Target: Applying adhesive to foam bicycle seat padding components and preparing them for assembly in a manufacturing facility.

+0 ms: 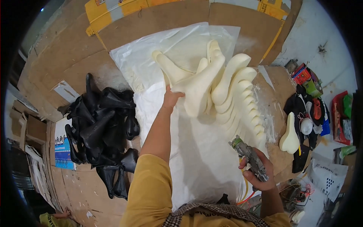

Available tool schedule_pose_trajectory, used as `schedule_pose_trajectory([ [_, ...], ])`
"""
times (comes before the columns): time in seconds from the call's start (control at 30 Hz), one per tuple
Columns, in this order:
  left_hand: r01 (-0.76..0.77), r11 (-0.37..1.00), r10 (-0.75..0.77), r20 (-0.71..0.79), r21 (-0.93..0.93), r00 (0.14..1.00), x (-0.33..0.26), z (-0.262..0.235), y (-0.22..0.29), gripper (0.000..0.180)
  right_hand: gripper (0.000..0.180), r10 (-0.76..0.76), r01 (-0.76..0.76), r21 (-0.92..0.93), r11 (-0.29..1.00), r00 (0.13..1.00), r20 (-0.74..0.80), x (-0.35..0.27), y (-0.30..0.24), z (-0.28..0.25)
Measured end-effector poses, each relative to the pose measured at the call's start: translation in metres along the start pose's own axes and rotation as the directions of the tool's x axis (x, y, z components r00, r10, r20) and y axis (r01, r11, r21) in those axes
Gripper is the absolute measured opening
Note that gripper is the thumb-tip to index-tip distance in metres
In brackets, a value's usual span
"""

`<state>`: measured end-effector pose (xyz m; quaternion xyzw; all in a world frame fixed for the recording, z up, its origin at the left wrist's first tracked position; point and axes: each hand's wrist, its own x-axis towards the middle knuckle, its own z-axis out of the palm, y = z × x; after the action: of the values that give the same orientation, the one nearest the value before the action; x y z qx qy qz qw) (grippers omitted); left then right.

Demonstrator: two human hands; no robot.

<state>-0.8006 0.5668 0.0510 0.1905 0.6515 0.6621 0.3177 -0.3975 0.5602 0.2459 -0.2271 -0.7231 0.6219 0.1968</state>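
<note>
Currently my left hand point(172, 100) grips a cream foam pad point(194, 89) over the white sheet point(193, 166) — probably steadying it; my right hand point(267, 172) clasps the spray gun point(251, 158) (nozzle foam-ward, presumably for aim).

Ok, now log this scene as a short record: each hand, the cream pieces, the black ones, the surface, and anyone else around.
Left hand: at the edge of a cream saddle-shaped piece; fingers partly hidden, grip unclear
Right hand: holding a grey metal tool with a green tip
Cream row: overlapping pieces, right of the left hand
Lone cream piece: far right, apart from the row
Black pieces: heaped on the left
Surface: white sheet over cardboard
Other person: hand at lower left
</note>
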Motion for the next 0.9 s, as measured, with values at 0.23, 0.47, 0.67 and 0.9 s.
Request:
schedule_pose_trajectory([
  [0.23, -0.069, 0.995, 0.067, 0.032, 0.069, 0.997, -0.027, -0.001, 0.012, 0.055, 0.058, -0.012, 0.01, -0.029, 1.0, 0.999, -0.042, 0.006, 0.002, -0.001],
  [0.47, -0.23, 0.922, 0.1, -0.382, -0.313, 0.919, -0.151, -0.119, 0.0, 0.047, 0.056, 0.099, -0.103, -0.107, 0.989, 0.994, -0.045, 0.002, 0.003, -0.011],
  [0.67, -0.317, 0.875, 0.069, -0.553, -0.365, 0.83, -0.254, -0.205, -0.028, 0.055, 0.052, -0.037, 0.028, -0.139, 0.99, 0.997, -0.064, 0.025, -0.017, -0.004],
  [0.9, -0.33, 0.826, 0.007, -0.577, -0.457, 0.817, -0.269, -0.205, -0.052, 0.058, 0.057, -0.23, 0.229, 0.08, 0.97, 0.973, 0.006, 0.027, -0.04, 0.006],
])
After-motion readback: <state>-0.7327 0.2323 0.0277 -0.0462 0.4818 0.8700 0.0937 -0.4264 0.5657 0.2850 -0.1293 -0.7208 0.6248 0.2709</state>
